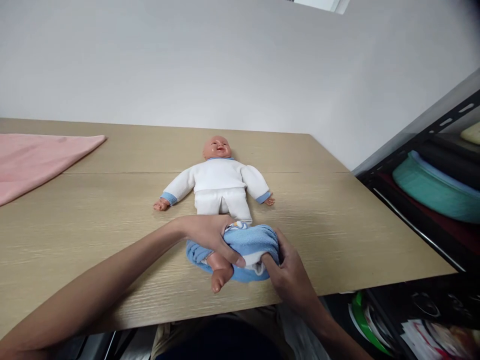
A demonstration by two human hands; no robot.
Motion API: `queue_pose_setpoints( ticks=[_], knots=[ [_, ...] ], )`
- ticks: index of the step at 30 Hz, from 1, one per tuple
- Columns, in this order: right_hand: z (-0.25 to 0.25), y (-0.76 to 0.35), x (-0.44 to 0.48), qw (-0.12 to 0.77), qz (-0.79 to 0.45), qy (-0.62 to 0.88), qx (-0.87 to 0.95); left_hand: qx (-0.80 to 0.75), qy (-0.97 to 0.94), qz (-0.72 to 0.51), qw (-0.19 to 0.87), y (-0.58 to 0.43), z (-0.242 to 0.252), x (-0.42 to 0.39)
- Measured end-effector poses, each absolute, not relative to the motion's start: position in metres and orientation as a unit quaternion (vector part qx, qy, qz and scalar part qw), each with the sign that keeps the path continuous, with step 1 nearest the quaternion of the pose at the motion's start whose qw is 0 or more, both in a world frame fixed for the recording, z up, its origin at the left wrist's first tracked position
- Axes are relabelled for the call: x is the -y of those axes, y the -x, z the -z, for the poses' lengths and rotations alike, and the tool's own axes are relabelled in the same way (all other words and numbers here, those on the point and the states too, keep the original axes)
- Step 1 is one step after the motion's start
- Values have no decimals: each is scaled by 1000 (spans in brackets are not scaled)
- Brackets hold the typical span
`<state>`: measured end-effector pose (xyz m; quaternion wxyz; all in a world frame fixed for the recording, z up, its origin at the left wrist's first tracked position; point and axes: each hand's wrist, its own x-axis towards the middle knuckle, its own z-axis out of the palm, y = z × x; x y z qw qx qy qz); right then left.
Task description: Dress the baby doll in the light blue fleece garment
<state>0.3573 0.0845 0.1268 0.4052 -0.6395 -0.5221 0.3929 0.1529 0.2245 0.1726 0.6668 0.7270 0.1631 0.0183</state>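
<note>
Two hands, blue garment held between, doll mostly beyond them

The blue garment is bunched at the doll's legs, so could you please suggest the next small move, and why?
Perhaps work the right hand further into the blue garment to guide out the doll's hidden foot: one bare foot already shows, and the right thumb is tucked into the garment.

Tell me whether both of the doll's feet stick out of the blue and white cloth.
No, only one foot sticks out of the blue and white cloth; no second foot shows.
</note>
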Motion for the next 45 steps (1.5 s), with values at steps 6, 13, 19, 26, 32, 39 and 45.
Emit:
queue_pose_setpoints(
  ticks=[6, 13, 19, 26, 32, 39, 45],
  knots=[
    [-136, -356, -78, 368, -416, 639, 533, -147, -728, 30, 669, -152, -168, -233],
    [-130, -352, -78, 379, -432, 628, 524, -126, -764, 48, 631, -145, -159, -240],
    [-126, -352, -76, 398, -416, 641, 508, -155, -735, -2, 660, -147, -157, -238],
    [-118, -340, -75, 384, -339, 684, 519, -142, -713, 54, 684, -143, -158, -241],
    [-116, -343, -59, 344, -311, 727, 507, -123, -641, 112, 749, -148, -162, -226],
    [-103, -348, -45, 269, -298, 743, 535, -318, -868, 25, 379, -167, -169, -187],
    [-98, -349, -43, 263, -276, 726, 573, -322, -922, 29, 212, -164, -165, -178]
  ],
)
